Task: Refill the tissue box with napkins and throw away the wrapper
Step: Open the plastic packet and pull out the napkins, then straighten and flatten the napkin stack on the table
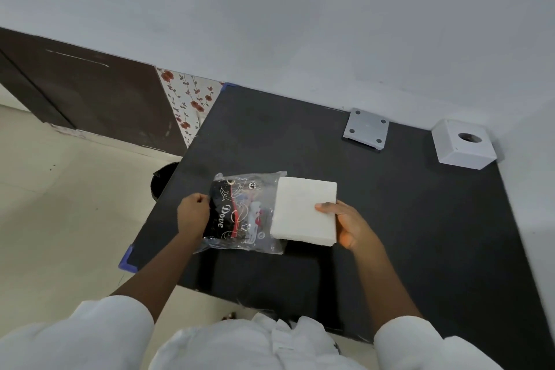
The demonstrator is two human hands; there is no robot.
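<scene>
A stack of white napkins [304, 210] sticks halfway out of the right end of a clear plastic wrapper [240, 213] with black and red print, just above the black table. My right hand [348, 224] grips the stack's right edge, thumb on top. My left hand [193, 215] is closed on the wrapper's left end. The white tissue box [462, 144], with a round hole in its top, stands at the table's far right corner. Its grey lid [366, 129] lies flat left of it.
The black table [420, 219] has blue corner guards and meets a white wall at the back and right. A black bin [163, 179] stands on the tiled floor by the table's left edge. A dark cabinet [90, 93] is at the far left.
</scene>
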